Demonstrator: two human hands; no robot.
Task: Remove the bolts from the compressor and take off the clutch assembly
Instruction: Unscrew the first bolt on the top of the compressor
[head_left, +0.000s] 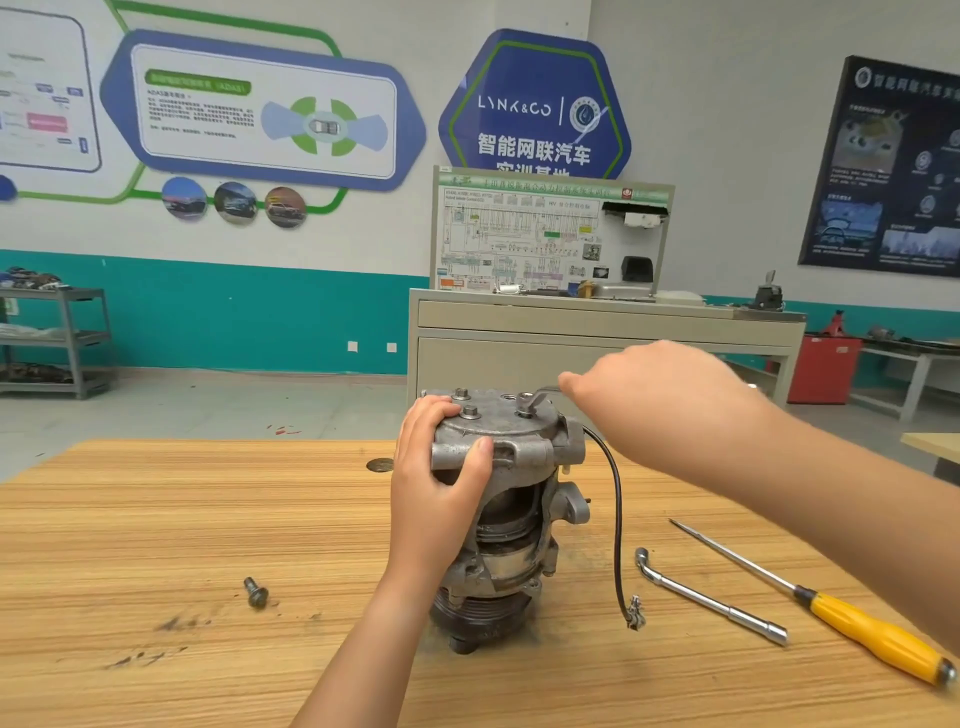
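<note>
— Where is everything on the table (156, 519)?
— The compressor (506, 519) stands upright mid-table. A loose bolt (256, 592) lies to its left.
— And to its right?
— The L-shaped socket wrench (711, 600), then the screwdriver (810, 597) further right.

Both bare forearms reach forward, hands raised at mid-frame.
The left hand (441, 457) is clamped, thumb in front and fingers curled over; the right hand (660, 387) is fisted, knuckles up, wrist bent leftward.

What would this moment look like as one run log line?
left hand: steadying compressor | right hand: wrench on top bolt | loose bolt: on table
</note>
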